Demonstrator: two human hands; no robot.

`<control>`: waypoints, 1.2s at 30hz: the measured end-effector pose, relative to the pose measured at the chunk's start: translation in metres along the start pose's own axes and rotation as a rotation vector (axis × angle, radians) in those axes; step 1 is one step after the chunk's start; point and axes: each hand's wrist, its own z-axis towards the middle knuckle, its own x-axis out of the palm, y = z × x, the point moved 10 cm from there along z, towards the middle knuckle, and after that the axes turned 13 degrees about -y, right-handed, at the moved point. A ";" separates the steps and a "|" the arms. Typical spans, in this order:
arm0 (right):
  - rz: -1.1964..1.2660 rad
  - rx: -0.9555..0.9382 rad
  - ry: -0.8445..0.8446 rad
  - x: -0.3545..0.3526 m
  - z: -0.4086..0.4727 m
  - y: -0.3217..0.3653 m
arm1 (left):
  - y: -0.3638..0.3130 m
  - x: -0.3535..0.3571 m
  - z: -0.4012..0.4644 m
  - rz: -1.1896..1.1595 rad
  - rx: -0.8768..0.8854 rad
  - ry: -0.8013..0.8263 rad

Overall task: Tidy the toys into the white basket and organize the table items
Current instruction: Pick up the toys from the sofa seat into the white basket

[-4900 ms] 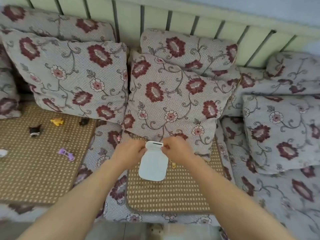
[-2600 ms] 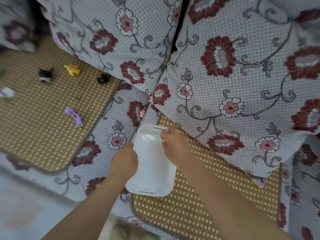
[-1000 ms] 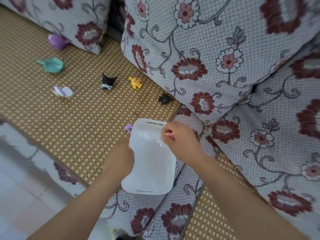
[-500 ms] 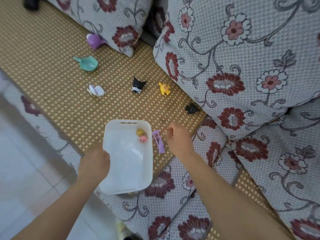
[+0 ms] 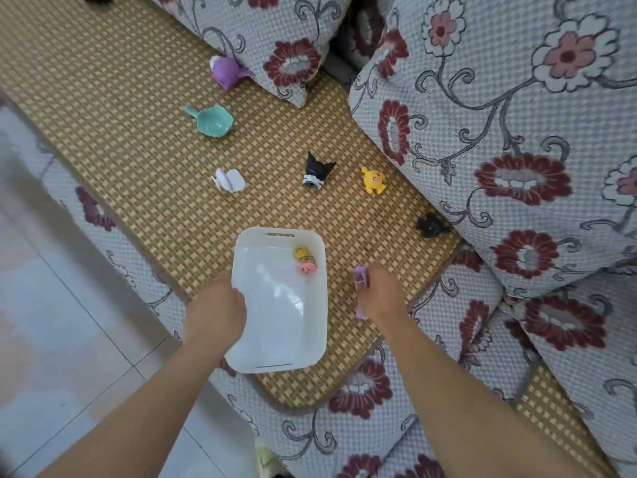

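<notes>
The white basket rests on the woven sofa mat, and my left hand grips its left rim. Inside, at the far right corner, lie a yellow toy and a pink toy. Just right of the basket my right hand closes on a small purple ladder-shaped toy. Loose on the mat beyond are a black cat-eared figure, a yellow figure, a small black toy, a white-and-lilac toy, a teal scoop and a purple figure.
Big flowered cushions lean along the back and right of the woven mat. The purple figure is tucked under one cushion's edge. The sofa's front edge drops to a tiled floor on the left.
The basket came from the right mat to the left one. My right hand let go of its rim and came down onto the purple ladder toy beside it.
</notes>
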 end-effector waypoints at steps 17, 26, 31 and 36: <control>0.092 -0.246 0.036 -0.048 -0.041 0.094 | -0.064 -0.012 -0.024 -0.024 -0.030 0.002; -0.064 -0.255 -0.210 -0.115 0.026 0.030 | -0.068 0.004 -0.029 0.011 -0.108 -0.016; -0.173 -0.192 -0.182 -0.111 0.079 -0.023 | -0.082 0.010 -0.026 -0.049 -0.132 -0.014; -0.329 -0.126 -0.135 -0.093 0.111 -0.047 | -0.093 0.015 -0.010 -0.119 -0.083 -0.016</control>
